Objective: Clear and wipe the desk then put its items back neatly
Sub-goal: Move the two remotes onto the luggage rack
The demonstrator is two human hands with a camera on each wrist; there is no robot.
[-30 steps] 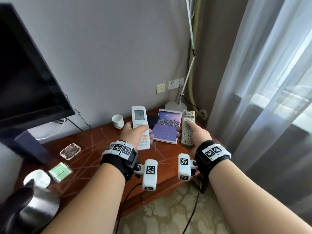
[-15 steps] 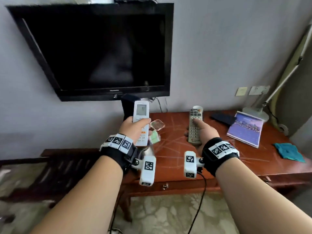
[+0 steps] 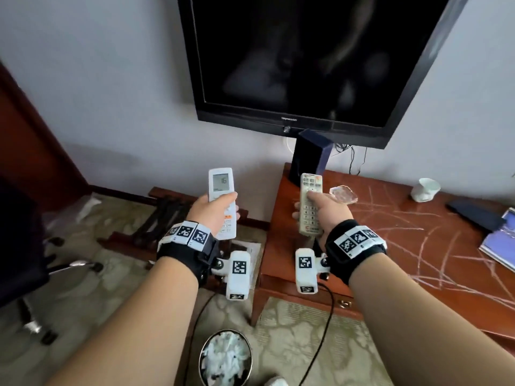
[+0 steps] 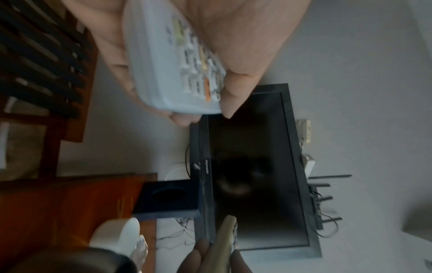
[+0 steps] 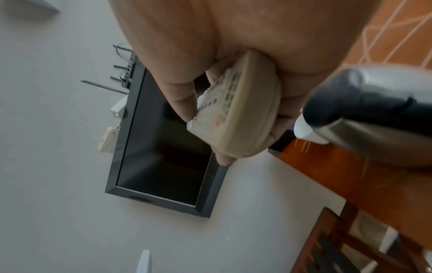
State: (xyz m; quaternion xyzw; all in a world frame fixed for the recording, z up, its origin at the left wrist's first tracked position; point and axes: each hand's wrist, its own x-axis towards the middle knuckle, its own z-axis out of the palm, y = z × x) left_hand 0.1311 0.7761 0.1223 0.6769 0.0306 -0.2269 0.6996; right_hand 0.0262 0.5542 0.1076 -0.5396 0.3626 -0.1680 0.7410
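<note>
My left hand (image 3: 214, 211) grips a white air-conditioner remote (image 3: 222, 188) with a small screen, held in the air left of the desk (image 3: 418, 246), above the floor. In the left wrist view the thumb and fingers wrap that white remote (image 4: 177, 70). My right hand (image 3: 323, 213) grips a beige TV remote (image 3: 310, 201) over the desk's left end, thumb on its keys. The right wrist view shows the same beige remote (image 5: 236, 118) clamped between thumb and fingers. The reddish wooden desk top is scored with pale scratch lines.
On the desk stand a dark box (image 3: 310, 157), a glass ashtray (image 3: 344, 194), a white cup (image 3: 425, 189), a dark flat item (image 3: 473, 211) and a booklet (image 3: 501, 243). A TV (image 3: 306, 59) hangs above. A low slatted rack (image 3: 167, 218), a chair base (image 3: 33, 274) and a waste bin (image 3: 225, 358) are on the floor.
The view has swung left: the desk now lies to the right and the floor, rack and bin have come into sight. Both hands moved left with their remotes, the left one off the desk.
</note>
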